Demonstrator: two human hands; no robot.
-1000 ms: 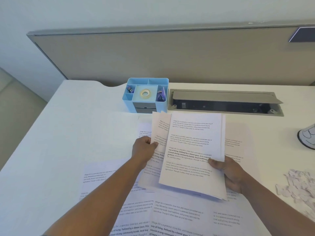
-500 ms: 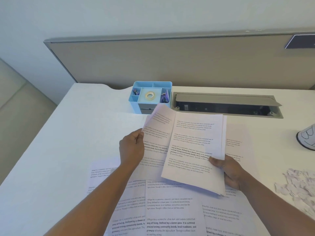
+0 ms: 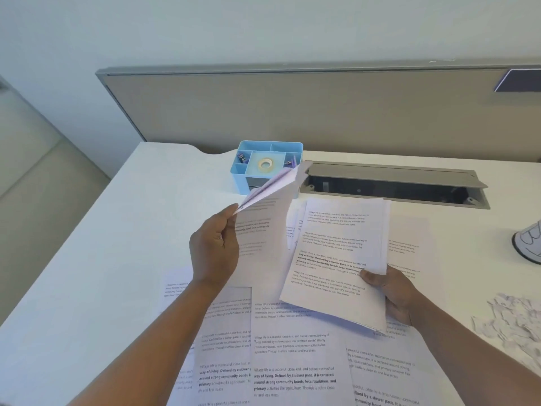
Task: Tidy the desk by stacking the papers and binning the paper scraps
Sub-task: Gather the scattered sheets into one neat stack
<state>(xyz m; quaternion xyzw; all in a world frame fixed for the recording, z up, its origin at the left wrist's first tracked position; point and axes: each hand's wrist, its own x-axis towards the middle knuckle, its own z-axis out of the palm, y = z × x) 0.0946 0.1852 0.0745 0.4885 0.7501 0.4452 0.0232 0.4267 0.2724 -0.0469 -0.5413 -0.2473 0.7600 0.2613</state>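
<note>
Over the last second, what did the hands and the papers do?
The left hand lifted its pinched sheet up off the desk, and the sheet's top now curls over in front of the blue organizer. The right hand kept holding the stack. The loose pages and the scraps stayed put.

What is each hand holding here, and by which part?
Left hand pinches a lifted printed sheet by its left edge; right hand grips the gathered paper stack at its lower right edge.
</note>
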